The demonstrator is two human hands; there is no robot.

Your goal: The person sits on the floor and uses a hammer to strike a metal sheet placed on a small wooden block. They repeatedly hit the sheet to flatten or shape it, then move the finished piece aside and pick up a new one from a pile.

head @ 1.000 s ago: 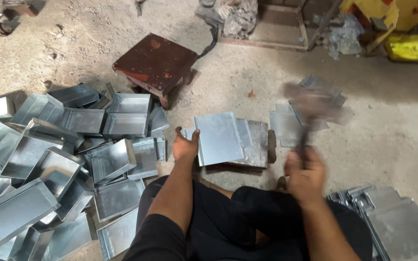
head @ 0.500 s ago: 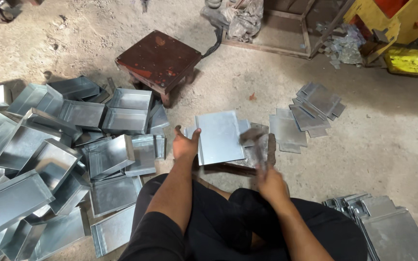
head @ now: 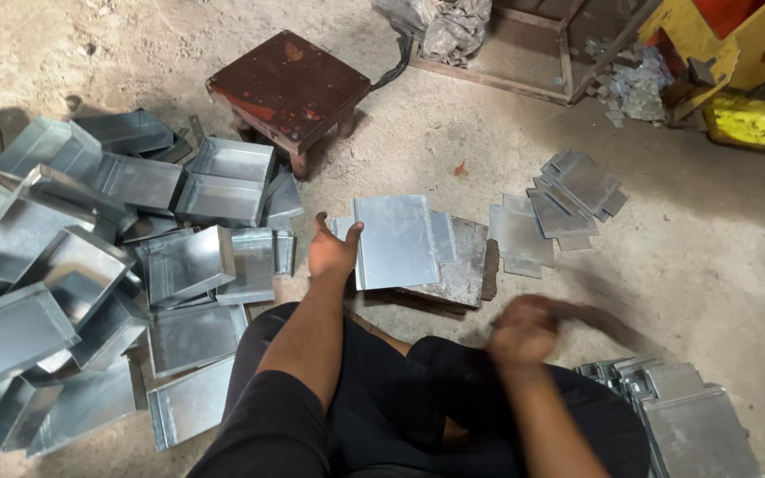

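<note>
The left hand [head: 334, 252] pinches the edge of a flat metal sheet [head: 396, 241]. The right hand [head: 524, 332] is too blurry to tell its grip.

Dim, even light; soft glare on the metal trays [head: 223, 181]. The right hand [head: 524, 329] is motion-blurred. Top corners fall dark.

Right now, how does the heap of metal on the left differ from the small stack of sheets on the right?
The left heap is folded, open box shapes, tumbled at all angles; the right stack is flat sheets, fanned out. The left heap is far bigger. Both are shiny grey metal on the floor.
</note>
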